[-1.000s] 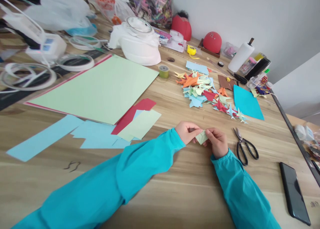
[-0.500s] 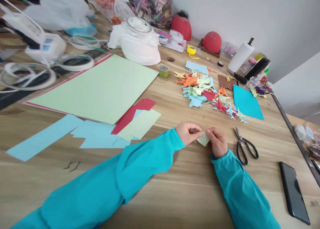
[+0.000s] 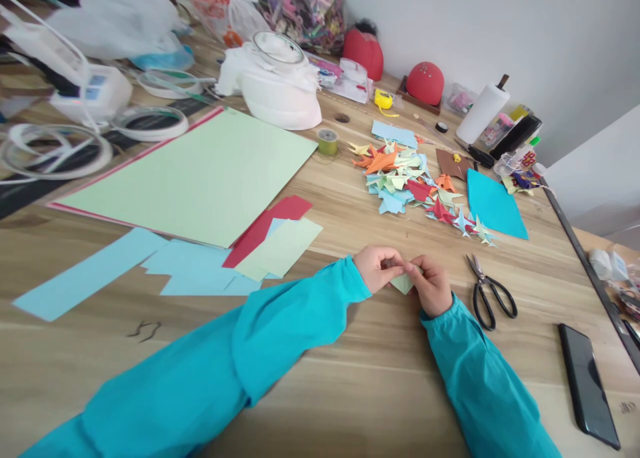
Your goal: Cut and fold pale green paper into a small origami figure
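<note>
My left hand (image 3: 376, 269) and my right hand (image 3: 433, 286) meet over the wooden table (image 3: 350, 378), both pinching a small folded piece of pale green paper (image 3: 402, 283). Only its lower corner shows between the fingers. Both arms wear teal sleeves. Just right of my right hand lie black scissors (image 3: 489, 293). Behind the hands sits a pile of folded paper shapes (image 3: 410, 185) in green, blue, orange and red.
A large pale green sheet (image 3: 200, 178) lies at the left, with blue, red and green offcuts (image 3: 200, 265) in front of it. A teal sheet (image 3: 493, 205), a phone (image 3: 587, 385), a thread spool (image 3: 327, 142), tape rolls (image 3: 150, 121) and a white container (image 3: 277, 81) surround the area.
My fingers have closed in over the folded green paper, so less of it shows now. The hands stay in the same spot.
</note>
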A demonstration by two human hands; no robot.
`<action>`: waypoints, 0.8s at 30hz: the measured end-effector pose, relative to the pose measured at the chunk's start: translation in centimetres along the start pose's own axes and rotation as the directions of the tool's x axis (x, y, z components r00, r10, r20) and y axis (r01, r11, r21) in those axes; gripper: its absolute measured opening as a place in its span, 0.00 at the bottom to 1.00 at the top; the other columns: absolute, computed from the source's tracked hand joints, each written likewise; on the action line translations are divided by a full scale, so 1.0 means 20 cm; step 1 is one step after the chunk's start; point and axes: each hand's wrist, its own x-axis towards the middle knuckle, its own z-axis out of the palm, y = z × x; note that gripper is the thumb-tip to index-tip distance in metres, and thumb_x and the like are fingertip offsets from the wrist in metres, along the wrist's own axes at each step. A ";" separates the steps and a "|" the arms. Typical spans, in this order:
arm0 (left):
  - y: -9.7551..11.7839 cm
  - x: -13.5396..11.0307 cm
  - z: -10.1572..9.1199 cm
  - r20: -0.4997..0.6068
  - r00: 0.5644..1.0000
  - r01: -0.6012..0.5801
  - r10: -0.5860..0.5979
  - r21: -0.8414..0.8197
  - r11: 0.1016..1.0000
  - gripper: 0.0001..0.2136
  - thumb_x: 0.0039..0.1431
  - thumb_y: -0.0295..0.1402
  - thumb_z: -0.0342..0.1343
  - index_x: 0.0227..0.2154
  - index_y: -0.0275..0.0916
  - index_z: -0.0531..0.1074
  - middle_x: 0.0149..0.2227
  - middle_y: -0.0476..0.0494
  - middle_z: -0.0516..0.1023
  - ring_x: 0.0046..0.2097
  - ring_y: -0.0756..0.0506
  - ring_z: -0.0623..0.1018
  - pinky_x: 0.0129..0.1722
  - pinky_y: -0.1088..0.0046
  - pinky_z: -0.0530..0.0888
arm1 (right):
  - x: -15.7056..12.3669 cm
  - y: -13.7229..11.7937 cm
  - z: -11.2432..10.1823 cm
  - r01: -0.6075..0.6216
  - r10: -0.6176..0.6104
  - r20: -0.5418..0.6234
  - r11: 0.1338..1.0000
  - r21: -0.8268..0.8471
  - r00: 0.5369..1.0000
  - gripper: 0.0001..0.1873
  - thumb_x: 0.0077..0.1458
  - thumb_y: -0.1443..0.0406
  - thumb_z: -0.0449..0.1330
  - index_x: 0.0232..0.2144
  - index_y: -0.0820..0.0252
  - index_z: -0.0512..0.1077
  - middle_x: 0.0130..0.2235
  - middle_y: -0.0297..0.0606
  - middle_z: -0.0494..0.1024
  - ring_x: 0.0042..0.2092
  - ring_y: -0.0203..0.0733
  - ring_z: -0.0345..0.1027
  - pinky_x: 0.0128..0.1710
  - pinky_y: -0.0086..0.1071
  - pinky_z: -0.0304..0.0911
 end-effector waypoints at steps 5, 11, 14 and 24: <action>-0.02 0.01 0.00 0.021 1.000 -0.009 0.010 -0.032 0.999 0.09 0.44 0.35 0.56 0.23 0.34 0.68 0.19 0.51 0.69 0.22 0.52 0.70 0.21 0.77 0.70 | 0.00 -0.01 0.00 -0.003 0.003 0.016 1.000 0.019 1.000 0.17 0.50 0.53 0.54 0.20 0.60 0.65 0.16 0.28 0.64 0.17 0.30 0.58 0.14 0.24 0.56; -0.04 0.02 -0.01 0.018 0.995 -0.098 0.098 0.053 0.994 0.07 0.45 0.34 0.55 0.23 0.33 0.68 0.18 0.51 0.67 0.21 0.53 0.68 0.20 0.79 0.67 | 0.00 0.00 -0.01 0.004 -0.004 -0.003 1.000 0.003 1.000 0.17 0.48 0.52 0.56 0.21 0.59 0.65 0.15 0.29 0.65 0.16 0.32 0.59 0.14 0.26 0.55; -0.04 0.01 -0.01 0.009 0.995 -0.097 0.097 0.078 0.992 0.07 0.45 0.33 0.55 0.23 0.33 0.68 0.17 0.52 0.66 0.20 0.53 0.67 0.19 0.79 0.66 | 0.00 0.01 -0.01 0.023 -0.024 -0.006 0.999 -0.043 1.000 0.16 0.49 0.53 0.55 0.21 0.59 0.65 0.15 0.29 0.65 0.16 0.32 0.59 0.14 0.26 0.54; -0.02 0.01 0.00 0.030 0.999 0.038 -0.037 -0.026 0.999 0.10 0.42 0.37 0.58 0.23 0.34 0.68 0.18 0.52 0.69 0.20 0.53 0.69 0.19 0.77 0.69 | 0.00 -0.01 -0.01 0.061 -0.067 -0.096 0.996 -0.064 0.993 0.22 0.52 0.51 0.50 0.16 0.60 0.62 0.15 0.29 0.60 0.18 0.31 0.54 0.17 0.26 0.50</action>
